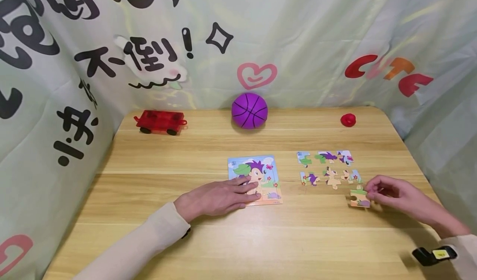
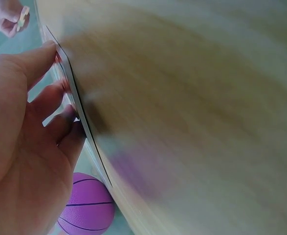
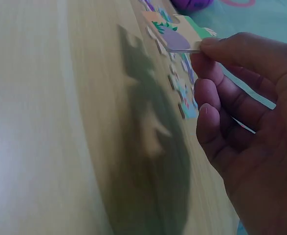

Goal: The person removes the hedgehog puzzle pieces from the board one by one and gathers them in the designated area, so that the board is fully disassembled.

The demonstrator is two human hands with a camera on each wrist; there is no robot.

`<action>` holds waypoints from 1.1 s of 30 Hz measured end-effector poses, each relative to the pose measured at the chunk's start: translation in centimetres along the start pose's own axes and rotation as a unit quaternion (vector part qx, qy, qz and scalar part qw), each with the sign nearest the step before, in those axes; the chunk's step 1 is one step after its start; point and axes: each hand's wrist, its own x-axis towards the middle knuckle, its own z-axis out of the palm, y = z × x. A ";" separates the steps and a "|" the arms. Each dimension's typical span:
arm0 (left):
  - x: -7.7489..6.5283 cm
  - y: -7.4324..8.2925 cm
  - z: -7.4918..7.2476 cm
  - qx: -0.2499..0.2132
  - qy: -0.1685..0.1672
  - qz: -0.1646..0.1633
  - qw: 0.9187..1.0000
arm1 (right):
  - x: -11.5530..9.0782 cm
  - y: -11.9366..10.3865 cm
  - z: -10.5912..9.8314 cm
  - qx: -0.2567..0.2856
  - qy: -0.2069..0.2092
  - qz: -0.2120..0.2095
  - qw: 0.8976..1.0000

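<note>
A square picture board (image 1: 275, 176) with a purple-haired cartoon hedgehog lies flat mid-table. My left hand (image 1: 216, 196) rests on its left and lower part, fingers extended across the picture and covering some of it. Seen from the left wrist, the board's thin edge (image 2: 79, 105) runs along the fingertips. Between thumb and index finger, my right hand (image 1: 400, 197) pinches a jigsaw piece (image 1: 360, 200) with green, orange and purple print. The right wrist view shows that piece (image 3: 172, 36) held above the table over its shadow. Just beyond are several loose jigsaw pieces (image 1: 333, 179), laid out in two rows.
Along the back of the wooden table (image 1: 149, 193) stand a red toy wagon (image 1: 161, 121), a purple ball (image 1: 249, 111) and a small red object (image 1: 348, 120). A printed curtain (image 1: 305, 35) hangs behind and at both sides.
</note>
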 end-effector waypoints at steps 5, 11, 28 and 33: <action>0.0 0.0 0.1 0.002 -0.001 -0.001 1.000 | -0.5 0.9 -0.4 -0.010 -0.004 0.012 1.000; 0.0 -0.1 0.2 0.008 -0.003 -0.001 1.000 | -0.6 1.7 -0.4 -0.041 -0.011 0.024 0.999; 0.0 0.0 -0.1 -0.003 -0.003 -0.003 1.000 | -0.5 1.5 0.6 -0.129 -0.001 0.086 0.988; 0.0 0.0 0.1 -0.001 -0.001 -0.003 1.000 | -0.6 1.6 0.6 -0.124 0.012 0.060 0.990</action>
